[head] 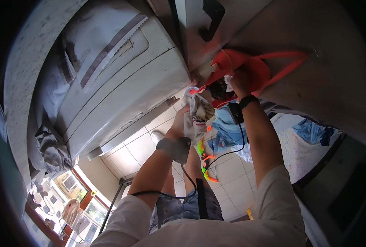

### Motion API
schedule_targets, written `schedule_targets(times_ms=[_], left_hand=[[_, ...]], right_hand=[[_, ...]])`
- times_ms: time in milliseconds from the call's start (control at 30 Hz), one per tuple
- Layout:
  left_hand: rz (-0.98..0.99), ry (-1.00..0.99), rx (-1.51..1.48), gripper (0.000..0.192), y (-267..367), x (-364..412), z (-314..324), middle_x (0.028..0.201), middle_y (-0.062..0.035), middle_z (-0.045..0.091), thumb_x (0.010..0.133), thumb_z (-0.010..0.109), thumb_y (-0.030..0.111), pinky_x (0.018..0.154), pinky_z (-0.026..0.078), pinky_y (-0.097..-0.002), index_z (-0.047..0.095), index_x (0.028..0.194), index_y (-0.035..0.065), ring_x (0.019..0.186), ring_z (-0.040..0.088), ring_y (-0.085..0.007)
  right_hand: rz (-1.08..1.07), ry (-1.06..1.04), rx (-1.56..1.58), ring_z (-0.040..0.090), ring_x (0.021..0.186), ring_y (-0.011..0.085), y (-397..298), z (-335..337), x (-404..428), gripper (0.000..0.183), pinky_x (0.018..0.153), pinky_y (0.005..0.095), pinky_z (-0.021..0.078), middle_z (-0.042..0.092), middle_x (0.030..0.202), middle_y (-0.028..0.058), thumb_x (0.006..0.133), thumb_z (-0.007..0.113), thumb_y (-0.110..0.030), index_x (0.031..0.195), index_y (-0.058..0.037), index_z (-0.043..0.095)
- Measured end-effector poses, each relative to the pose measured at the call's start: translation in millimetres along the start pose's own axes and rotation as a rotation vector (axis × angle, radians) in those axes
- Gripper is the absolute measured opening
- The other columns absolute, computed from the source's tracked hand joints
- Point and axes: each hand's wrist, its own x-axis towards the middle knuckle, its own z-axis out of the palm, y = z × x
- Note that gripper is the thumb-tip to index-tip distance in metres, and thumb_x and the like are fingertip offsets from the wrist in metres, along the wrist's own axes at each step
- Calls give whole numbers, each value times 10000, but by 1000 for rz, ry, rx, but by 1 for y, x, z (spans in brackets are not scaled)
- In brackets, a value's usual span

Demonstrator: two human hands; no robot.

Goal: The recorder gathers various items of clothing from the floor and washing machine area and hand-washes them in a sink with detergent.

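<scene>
Several white and grey socks (200, 112), one with red and dark stripes, are bunched in my left hand (183, 111), whose fingers are partly hidden behind them. My right hand (237, 83) is at the mouth of a red bag (263, 71) with a long strap, and its fingers hold a small white cloth (228, 82). Dark items (218, 91) lie inside the bag. Under my right wrist there is a heap of light blue denim clothing (226, 123). A black device with a cable is strapped to each wrist.
A white top-lidded appliance (121, 83) with grey-white fabric covers (99, 34) stands at the left. Patterned fabric (303, 148) with blue denim (312, 131) lies at the right. A green and orange object (205, 163) is on the tiled floor (229, 173). A black handle (213, 20) juts out above.
</scene>
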Motion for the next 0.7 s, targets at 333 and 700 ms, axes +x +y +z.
schedule_targets(times_ms=[333, 700], left_hand=[[45, 13, 262, 358, -19, 16, -27, 964, -105, 545, 803, 385, 226, 779, 425, -298, 455, 1094, 29, 852, 541, -196], [-67, -63, 6, 321, -10, 12, -5, 1026, -54, 510, 862, 394, 222, 790, 408, -253, 427, 1139, 65, 904, 507, -143]], right_hand=[[2, 131, 432, 473, 916, 336, -100, -141, -107, 351, 724, 404, 419, 480, 936, 161, 611, 529, -8, 950, -38, 444], [-204, -139, 743, 472, 886, 331, -105, -85, -142, 271, 765, 371, 388, 495, 933, 182, 616, 507, 16, 887, 25, 506]])
